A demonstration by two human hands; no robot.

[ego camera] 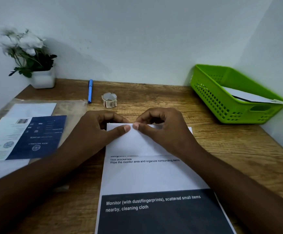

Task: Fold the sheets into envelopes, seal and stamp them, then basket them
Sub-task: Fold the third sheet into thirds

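Sheet point(151, 174), near edge cut off, far fold under both hands point(132, 128).

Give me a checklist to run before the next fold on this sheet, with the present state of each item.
1. Top flap folded down onto the sheet: ok.
2. Left hand and right hand both pressing the crease at its middle: ok.
3. Crease sharp out to both ends: cannot tell, the hands cover it.
4. Flap corners square with the sheet's edges: cannot tell.
5. Tape roll within reach for sealing: ok.
6. Green basket has room: ok, one envelope inside.
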